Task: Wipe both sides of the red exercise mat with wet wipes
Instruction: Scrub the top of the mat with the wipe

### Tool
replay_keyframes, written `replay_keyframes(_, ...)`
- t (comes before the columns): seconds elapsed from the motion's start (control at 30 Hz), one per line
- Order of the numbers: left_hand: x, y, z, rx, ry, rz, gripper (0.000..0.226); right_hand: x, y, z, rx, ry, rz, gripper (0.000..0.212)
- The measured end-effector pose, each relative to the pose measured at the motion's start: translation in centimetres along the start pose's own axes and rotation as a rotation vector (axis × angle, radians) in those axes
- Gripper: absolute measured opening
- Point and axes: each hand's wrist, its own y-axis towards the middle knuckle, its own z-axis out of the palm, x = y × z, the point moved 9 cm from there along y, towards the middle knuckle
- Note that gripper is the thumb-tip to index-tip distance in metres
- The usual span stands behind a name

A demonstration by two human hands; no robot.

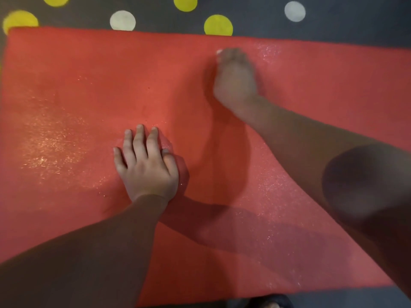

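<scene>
Running left-to-right, red mat (311, 81) bears flat left hand (146, 167); right hand (235, 76) clutches wipe (219, 52).

So the floor (255, 14) is dark grey with big yellow dots (218, 25) and white dots (122, 20) on it, lighting's pretty dim.

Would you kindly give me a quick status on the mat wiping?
Left hand flat on red mat. Right hand blurred, white wipe at fingertips. No obstruction seen.
</scene>
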Motion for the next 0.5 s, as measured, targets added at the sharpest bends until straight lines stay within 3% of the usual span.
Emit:
replay_keyframes(0.07, 0.0, 0.0, 0.1, 0.008, 0.001, -0.005, 0.058, 4.5, -1.9, 1.1, 0.063, 0.111, -0.372, 0.049)
replay_keyframes(0.13, 0.0, 0.1, 0.2, 0.023, 0.002, -0.006, 0.058, 3.6, -1.2, 0.2, 0.026, 0.136, -0.495, 0.043)
replay_keyframes(0.17, 0.0, 0.1, 0.2, 0.031, 0.005, -0.007, 0.058, 1.7, 0.1, -0.2, -0.013, 0.117, -0.407, 0.045)
replay_keyframes(0.27, 0.1, 0.1, 0.3, 0.053, 0.015, -0.011, 0.058, -5.6, 2.7, -0.6, -0.089, 0.041, 0.126, 0.036)
replay_keyframes(0.33, 0.0, 0.1, 0.4, 0.062, 0.022, -0.015, 0.058, -4.7, 3.1, -0.8, -0.094, 0.05, 0.256, 0.034)
replay_keyframes(0.4, 0.0, 0.2, 0.4, 0.065, 0.031, -0.022, 0.058, 0.2, 3.3, -0.1, -0.038, 0.102, 0.125, 0.039)
replay_keyframes(0.5, 0.0, 0.2, 0.3, 0.074, 0.031, -0.033, 0.058, 7.4, 2.1, 0.6, 0.022, 0.194, -0.279, 0.04)
